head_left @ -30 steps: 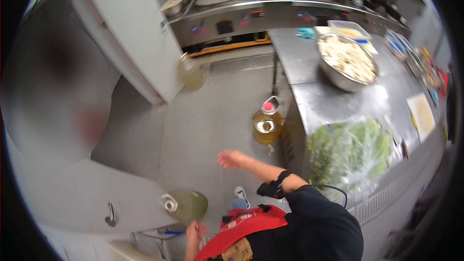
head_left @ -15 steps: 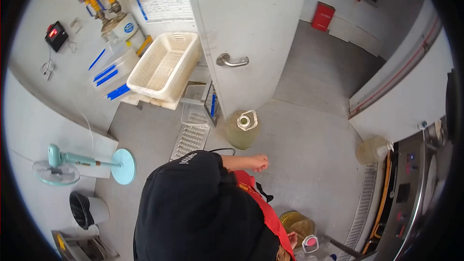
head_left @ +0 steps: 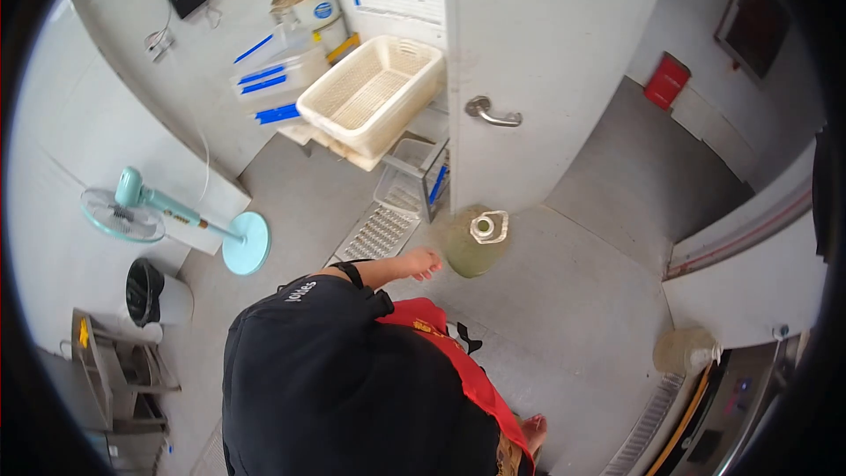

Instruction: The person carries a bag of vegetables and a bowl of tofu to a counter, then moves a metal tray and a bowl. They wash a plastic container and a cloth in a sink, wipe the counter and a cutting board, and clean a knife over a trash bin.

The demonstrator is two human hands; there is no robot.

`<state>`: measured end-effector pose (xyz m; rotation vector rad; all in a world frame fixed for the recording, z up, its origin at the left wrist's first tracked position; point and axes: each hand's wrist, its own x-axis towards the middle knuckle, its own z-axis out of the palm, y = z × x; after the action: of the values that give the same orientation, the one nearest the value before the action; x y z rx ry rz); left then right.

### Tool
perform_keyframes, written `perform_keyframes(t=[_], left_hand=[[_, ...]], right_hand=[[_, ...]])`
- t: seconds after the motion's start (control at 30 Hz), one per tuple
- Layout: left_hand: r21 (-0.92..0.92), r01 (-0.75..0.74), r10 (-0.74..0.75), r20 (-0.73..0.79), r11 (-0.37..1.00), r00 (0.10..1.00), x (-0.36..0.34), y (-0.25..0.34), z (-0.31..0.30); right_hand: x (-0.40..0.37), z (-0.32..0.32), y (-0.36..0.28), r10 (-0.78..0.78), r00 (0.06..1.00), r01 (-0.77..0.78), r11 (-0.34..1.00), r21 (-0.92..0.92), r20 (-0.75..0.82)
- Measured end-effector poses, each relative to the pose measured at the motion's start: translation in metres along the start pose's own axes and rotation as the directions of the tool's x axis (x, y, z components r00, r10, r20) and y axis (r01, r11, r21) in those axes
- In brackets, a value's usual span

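My left hand hangs over the floor at the end of a bent arm, fingers loosely curled and partly apart, holding nothing. Close to its right stands a large clear plastic jug with yellowish-green contents and a white handle ring at its neck. Low in the head view, my right hand shows just past the edge of the red apron; its fingers are small and blurred, so I cannot tell what they do. My black sleeve and top fill the lower middle.
A cream plastic basket rests on a rack beside the door. To the left are a turquoise fan and a bin. Another jug stands by the steel appliance. A metal drain grate lies in the floor.
The view has shifted and turned, so the room sits further right. My left hand's fingers have loosened from a fist. The red-capped jug by my right hand is no longer in view.
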<state>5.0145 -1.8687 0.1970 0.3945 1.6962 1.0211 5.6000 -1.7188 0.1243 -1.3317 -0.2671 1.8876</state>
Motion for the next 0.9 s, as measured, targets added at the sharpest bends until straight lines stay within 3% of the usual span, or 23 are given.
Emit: perform_keyframes(t=[0.1, 0.2, 0.27, 0.33, 0.5, 0.57, 0.6, 0.73, 0.9], left_hand=[[-0.088, -0.009, 0.003, -0.067, 0.996, 0.998, -0.002, -0.004, -0.025], [-0.210, 0.074, -0.107, -0.150, 0.975, 0.983, -0.015, -0.005, -0.054], [-0.279, -0.027, -0.040, -0.230, 0.960, 0.972, -0.002, -0.002, -0.080], [-0.386, -0.197, 0.021, -0.414, 0.901, 0.910, 0.016, 0.005, -0.106], [-0.487, -0.285, -0.164, -0.690, 0.825, 0.705, 0.043, 0.007, -0.163], [-0.509, -0.370, -0.165, -0.732, 0.777, 0.661, 0.054, -0.003, -0.183], [-0.517, -0.411, -0.169, -0.752, 0.751, 0.637, 0.062, -0.006, -0.192], [-0.695, -0.331, -0.387, -0.661, 0.638, 0.642, 0.056, -0.007, -0.209], [-0.807, -0.312, -0.426, -0.544, 0.502, 0.723, 0.036, 0.011, -0.212]], right_hand=[[0.006, 0.013, -0.001, 0.006, 1.000, -0.006, 1.000, -0.010, -0.013], [0.001, 0.033, 0.001, 0.026, 0.998, -0.026, 1.000, 0.007, -0.061], [-0.001, 0.032, -0.002, 0.045, 0.998, -0.045, 0.999, 0.006, -0.050], [-0.006, 0.036, -0.006, 0.038, 0.997, -0.039, 0.999, -0.016, -0.060], [-0.034, 0.046, -0.013, 0.063, 0.989, -0.070, 0.996, -0.049, -0.136], [-0.048, 0.055, -0.012, 0.095, 0.981, -0.106, 0.993, -0.053, -0.171], [-0.051, 0.063, -0.010, 0.108, 0.977, -0.120, 0.991, -0.057, -0.183], [-0.066, 0.122, -0.012, 0.185, 0.968, -0.203, 0.974, -0.100, -0.169], [-0.086, 0.206, -0.005, 0.030, 0.993, -0.072, 0.925, -0.373, -0.115]])
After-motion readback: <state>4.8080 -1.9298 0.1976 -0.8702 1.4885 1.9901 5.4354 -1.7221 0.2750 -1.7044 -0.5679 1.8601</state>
